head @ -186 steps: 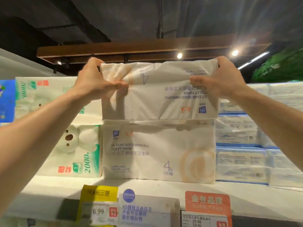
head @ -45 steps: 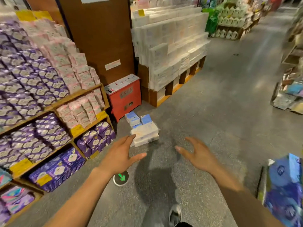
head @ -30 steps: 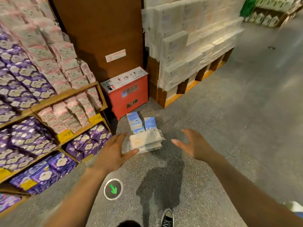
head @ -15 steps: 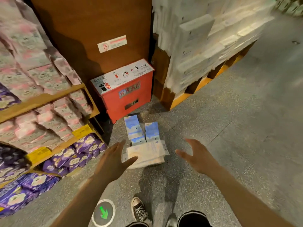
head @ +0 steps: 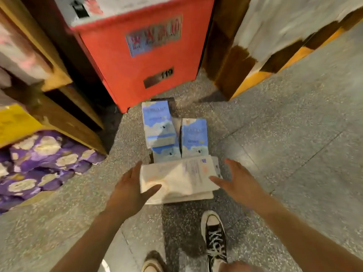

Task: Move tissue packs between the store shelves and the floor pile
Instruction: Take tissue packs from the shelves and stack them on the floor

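Two spread hands flanked a floor pile of tissue packs at the centre of the frame.
The cream-white plastic-wrapped tissue packs [head: 176, 179] lay stacked on the grey speckled floor [head: 294, 134], just below two blue cloud-printed packs [head: 159, 124] and a red metal box [head: 145, 55]. The left hand [head: 129, 191], fingers straight, sat at the stack's left edge with its thumb across the near corner. The right hand [head: 237, 185], also spread, was at the right edge. I could not tell whether it was touching.

arms [head: 86, 238]: bare, sleeveless | shoe [head: 215, 238]: black canvas, white laces, white toecap
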Available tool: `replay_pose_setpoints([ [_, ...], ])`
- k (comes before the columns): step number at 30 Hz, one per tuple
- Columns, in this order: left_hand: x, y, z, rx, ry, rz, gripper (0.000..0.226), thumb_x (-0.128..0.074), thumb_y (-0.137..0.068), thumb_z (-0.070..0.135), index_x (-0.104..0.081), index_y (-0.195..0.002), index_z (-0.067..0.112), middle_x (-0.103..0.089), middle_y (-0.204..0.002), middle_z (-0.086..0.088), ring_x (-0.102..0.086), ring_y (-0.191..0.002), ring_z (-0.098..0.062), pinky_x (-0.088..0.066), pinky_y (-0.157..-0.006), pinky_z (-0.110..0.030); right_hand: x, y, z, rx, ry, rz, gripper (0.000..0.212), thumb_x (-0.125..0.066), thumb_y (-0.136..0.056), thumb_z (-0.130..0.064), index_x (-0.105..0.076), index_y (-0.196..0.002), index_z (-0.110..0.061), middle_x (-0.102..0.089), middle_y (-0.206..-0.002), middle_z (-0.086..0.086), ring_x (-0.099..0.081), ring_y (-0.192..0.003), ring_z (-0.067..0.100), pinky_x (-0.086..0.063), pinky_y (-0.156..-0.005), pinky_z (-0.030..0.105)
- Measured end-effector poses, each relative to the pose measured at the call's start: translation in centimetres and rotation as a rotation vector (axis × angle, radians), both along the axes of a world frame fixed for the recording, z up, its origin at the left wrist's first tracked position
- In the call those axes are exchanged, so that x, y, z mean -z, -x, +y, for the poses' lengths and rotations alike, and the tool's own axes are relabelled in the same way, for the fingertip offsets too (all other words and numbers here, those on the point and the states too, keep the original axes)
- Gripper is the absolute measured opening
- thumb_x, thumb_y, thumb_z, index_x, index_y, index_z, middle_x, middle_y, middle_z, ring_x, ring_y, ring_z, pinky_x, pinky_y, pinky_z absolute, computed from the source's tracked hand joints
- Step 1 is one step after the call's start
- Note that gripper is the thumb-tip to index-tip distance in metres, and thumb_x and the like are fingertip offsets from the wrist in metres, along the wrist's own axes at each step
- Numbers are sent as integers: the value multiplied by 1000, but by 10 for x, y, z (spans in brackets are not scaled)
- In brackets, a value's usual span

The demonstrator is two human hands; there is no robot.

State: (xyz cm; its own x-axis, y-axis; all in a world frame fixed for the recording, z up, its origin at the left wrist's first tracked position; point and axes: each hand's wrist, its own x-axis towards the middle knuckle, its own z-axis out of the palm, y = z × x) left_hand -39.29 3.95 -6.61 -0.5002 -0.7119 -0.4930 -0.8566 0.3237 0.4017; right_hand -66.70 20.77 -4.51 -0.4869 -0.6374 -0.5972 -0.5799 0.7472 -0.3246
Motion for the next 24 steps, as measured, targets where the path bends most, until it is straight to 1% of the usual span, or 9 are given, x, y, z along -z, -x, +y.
replay_pose_setpoints([
  [5, 146, 8, -17, -154, -145, -25, 116, -64, -80, 70, 1, -162, 20, -26, -164, -14, -34, -145, -40, -34, -114, -52, 144, 30, -18, 24, -10, -35, 115, -37, -60, -102, -36, -146, -24, -54, -140, 6, -57, -122, 28, -54, -93, 47],
  [8, 206, 5, -27, -219, -260, -57, 128, -62, -72, 78, 14, -158, 22, -30, -161, -19, -46, -136, -43, -42, -109, -53, 190, 37, -37, 125, -5, -83, 100, -65, -75, -77, -32, -148, -17, -55, -139, 5, -57, -124, 29, -51, -93, 39],
  [11, 245, 3, -33, -275, -315, -48, 127, -66, -76, 74, 21, -155, 25, -53, -145, -16, -62, -115, -38, -51, -97, -43, 227, 42, -51, 243, -15, -172, 80, -77, -80, -53, -39, -141, -16, -62, -121, 3, -65, -111, 25, -52, -84, 34],
  [13, 260, 4, -35, -346, -361, -27, 123, -67, -79, 69, 12, -158, 18, -63, -133, -13, -65, -109, -35, -50, -92, -37, 246, 44, -55, 275, 33, -250, 53, -82, -77, -51, -59, -117, -25, -71, -107, -7, -72, -89, 12, -58, -76, 28],
  [14, 265, 5, -36, -390, -381, 3, 119, -68, -75, 72, -2, -158, 17, -65, -129, -9, -66, -108, -32, -51, -91, -36, 256, 46, -55, 284, 67, -273, 46, -84, -74, -53, -66, -108, -28, -75, -102, -9, -74, -83, 8, -61, -74, 30],
  [16, 271, 3, -37, -436, -393, 73, 107, -68, -62, 86, -35, -144, 25, -69, -120, 2, -68, -102, -23, -54, -89, -38, 262, 45, -56, 326, 113, -314, 35, -86, -75, -46, -73, -102, -27, -78, -93, -9, -75, -77, 4, -62, -68, 28],
  [18, 276, 0, -34, -456, -394, 122, 99, -65, -55, 94, -53, -130, 31, -73, -110, 10, -71, -97, -15, -57, -89, -42, 256, 43, -57, 382, 152, -344, 24, -85, -79, -29, -74, -99, -21, -76, -80, -12, -71, -66, -3, -53, -52, 14],
  [21, 243, 7, -24, -507, -356, 131, 91, -72, -65, 81, -50, -133, 26, -69, -113, 7, -68, -100, -19, -57, -89, -42, 240, 39, -55, 439, 180, -375, 25, -83, -81, -15, -71, -102, -11, -72, -76, -11, -67, -56, -7, -46, -44, 9],
  [24, 194, 13, -22, -544, -272, 129, 74, -79, -77, 60, -46, -133, 26, -65, -111, 5, -65, -98, -21, -56, -80, -35, 207, 36, -55, 465, 219, -392, 30, -84, -81, -20, -71, -107, -13, -72, -80, -9, -68, -58, -5, -47, -44, 11],
])
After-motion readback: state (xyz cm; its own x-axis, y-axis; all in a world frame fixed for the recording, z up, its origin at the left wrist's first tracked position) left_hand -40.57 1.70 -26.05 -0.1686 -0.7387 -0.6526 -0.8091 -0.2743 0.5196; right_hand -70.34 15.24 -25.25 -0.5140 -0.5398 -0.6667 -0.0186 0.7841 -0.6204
